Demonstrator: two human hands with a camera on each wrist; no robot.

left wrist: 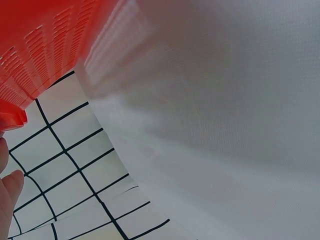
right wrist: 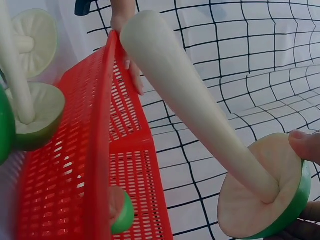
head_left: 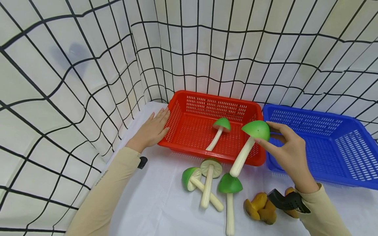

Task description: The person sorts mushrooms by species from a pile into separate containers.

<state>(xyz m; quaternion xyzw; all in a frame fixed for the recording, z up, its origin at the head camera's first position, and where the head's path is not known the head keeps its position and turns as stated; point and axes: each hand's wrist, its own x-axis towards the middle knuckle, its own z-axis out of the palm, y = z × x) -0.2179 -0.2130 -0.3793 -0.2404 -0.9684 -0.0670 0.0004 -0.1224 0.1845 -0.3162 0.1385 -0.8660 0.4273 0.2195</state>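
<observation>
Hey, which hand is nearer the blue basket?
Right: the right hand pinches a mushroom by the left end of the blue basket; the left hand is at the left end of the red basket.

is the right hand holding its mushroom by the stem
No, the right hand pinches the mushroom by its green cap, and the pale stem juts out below, clear of the hand.
</observation>
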